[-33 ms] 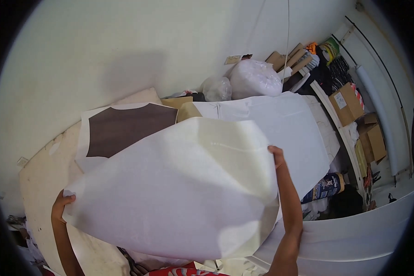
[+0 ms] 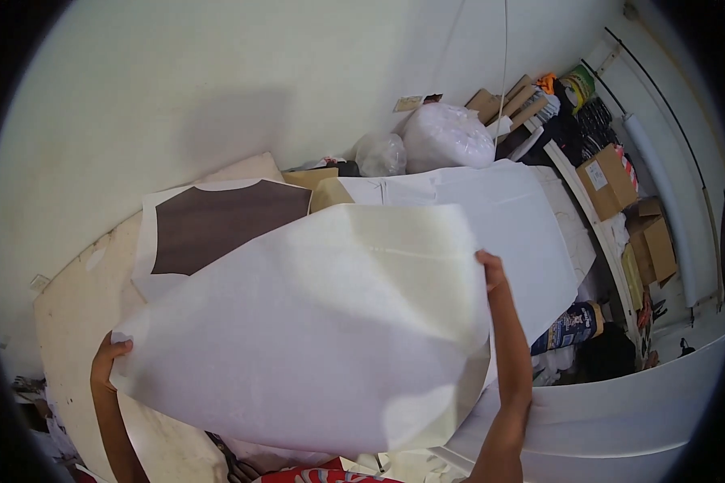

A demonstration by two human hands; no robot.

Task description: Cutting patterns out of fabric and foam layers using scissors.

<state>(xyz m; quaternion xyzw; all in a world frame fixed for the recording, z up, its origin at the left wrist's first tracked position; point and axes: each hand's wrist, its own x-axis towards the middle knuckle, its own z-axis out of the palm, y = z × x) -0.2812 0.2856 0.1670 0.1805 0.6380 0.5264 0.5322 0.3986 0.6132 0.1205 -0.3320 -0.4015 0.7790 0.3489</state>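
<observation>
The left grip (image 2: 107,362) is closed on the left end of a large white sheet (image 2: 298,346), thumb over its upper face and the other fingers mostly hidden behind the edge; the right grip (image 2: 493,270) is closed on the sheet's right edge, farther from the body than the left grip; the sheet spans the whole gap between them, bowed and lifted, with its border curling under below the right grip.

The pale wooden counter (image 2: 68,314) shows around and beyond the left grip; up and to the right of that grip lies a dark brown panel (image 2: 217,225) with a white margin, partly covered by the sheet; beyond the right grip a bluish-white layer (image 2: 503,217) lies flat, with a bulging plastic bag (image 2: 447,138) behind it.

To the right of the right grip, and lower, sits a dark blue package (image 2: 568,328); farther right and higher is a cardboard box (image 2: 606,183); dark-handled scissors (image 2: 240,469) lie below and right of the left grip.
</observation>
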